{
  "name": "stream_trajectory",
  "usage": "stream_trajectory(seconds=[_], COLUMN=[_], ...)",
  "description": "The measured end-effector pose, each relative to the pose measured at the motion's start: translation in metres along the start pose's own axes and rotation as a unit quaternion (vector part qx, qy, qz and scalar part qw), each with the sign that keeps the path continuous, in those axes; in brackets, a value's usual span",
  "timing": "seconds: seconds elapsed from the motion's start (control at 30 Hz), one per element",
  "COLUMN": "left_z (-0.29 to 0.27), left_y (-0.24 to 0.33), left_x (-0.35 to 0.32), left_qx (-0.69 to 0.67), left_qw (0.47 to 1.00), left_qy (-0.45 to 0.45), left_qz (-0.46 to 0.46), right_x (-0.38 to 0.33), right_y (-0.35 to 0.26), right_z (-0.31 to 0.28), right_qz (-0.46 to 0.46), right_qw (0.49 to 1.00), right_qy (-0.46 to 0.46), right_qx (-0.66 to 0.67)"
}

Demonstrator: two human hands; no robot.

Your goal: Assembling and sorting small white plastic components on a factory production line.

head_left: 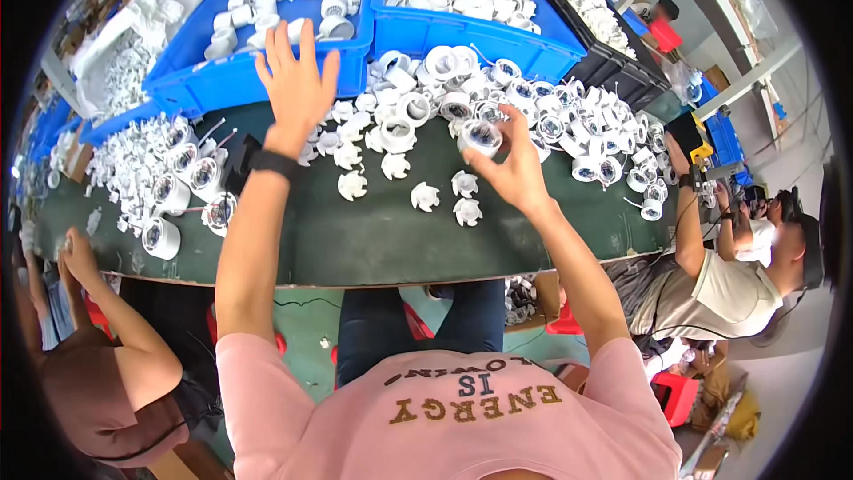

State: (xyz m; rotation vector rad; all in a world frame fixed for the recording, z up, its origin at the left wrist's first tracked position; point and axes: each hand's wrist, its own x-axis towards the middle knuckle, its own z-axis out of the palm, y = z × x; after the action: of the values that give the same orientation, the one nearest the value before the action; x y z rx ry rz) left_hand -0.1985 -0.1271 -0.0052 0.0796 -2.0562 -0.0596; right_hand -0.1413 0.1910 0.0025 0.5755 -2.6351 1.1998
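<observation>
bin [209,87] stands by left grip [298,100], spread apart; parts [414,109] crowd right grip [518,167], clamped on housing [481,136].

Shows white on round plastic housings [481,135], bright blue on rectangular plastic bins [418,31], dark green across the flat counter [355,240].

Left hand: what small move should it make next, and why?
Probably dip the left hand into the left blue bin for a white ring: its fingers are spread and look empty near the bin's front edge, while the right hand holds a lensed unit.
</observation>
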Motion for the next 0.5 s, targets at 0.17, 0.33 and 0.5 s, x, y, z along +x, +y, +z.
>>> stream_trajectory(seconds=[0.17,0.33,0.5], left_z=[-0.118,-0.155,-0.167], left_y=[0.079,0.085,0.058], left_x=[-0.032,-0.08,-0.096], left_qx=[-0.522,-0.634,-0.674], left_qw=[0.694,0.521,0.472], left_qy=[-0.483,-0.482,-0.37], left_qz=[-0.115,-0.307,-0.431], right_x=[-0.019,-0.025,0.017], right_y=[-0.064,-0.089,-0.046], right_z=[-0.007,0.018,0.043], right_qz=[-0.188,-0.335,-0.132], right_qw=[0.977,0.93,0.976], right_qy=[-0.056,-0.151,-0.162], right_qx=[-0.089,-0.015,0.066])
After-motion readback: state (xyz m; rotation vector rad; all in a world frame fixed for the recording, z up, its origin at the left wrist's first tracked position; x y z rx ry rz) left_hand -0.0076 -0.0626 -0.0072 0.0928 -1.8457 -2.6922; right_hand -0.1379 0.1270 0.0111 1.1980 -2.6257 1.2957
